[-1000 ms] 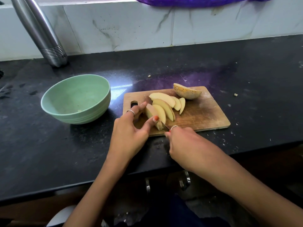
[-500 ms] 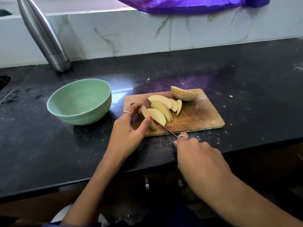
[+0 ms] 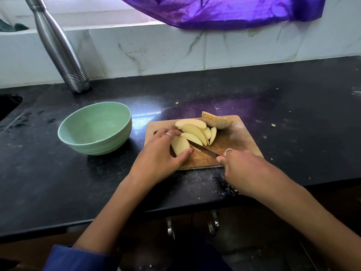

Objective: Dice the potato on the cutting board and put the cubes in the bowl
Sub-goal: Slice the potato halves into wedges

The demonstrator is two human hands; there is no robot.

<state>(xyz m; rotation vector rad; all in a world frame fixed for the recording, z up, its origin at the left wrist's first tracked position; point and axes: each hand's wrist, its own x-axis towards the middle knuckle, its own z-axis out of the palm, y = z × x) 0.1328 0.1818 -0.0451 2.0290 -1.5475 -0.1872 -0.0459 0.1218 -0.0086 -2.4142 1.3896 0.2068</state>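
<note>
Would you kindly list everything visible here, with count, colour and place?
Board: one, wooden, on the counter.
Slices: about six, pale yellow, on the board.
Potato end: one, brown-skinned, board's far edge.
Knife: one, steel blade, among the slices.
Bowl: one, green, left of the board.
Bottle: one, steel, by the wall.
Cloth: one, purple, hanging above.
Counter: one, black.
Left hand: holds a slice.
Right hand: grips the knife.

steel bottle (image 3: 58, 45), purple cloth (image 3: 224, 10), black counter (image 3: 293, 114)
</note>
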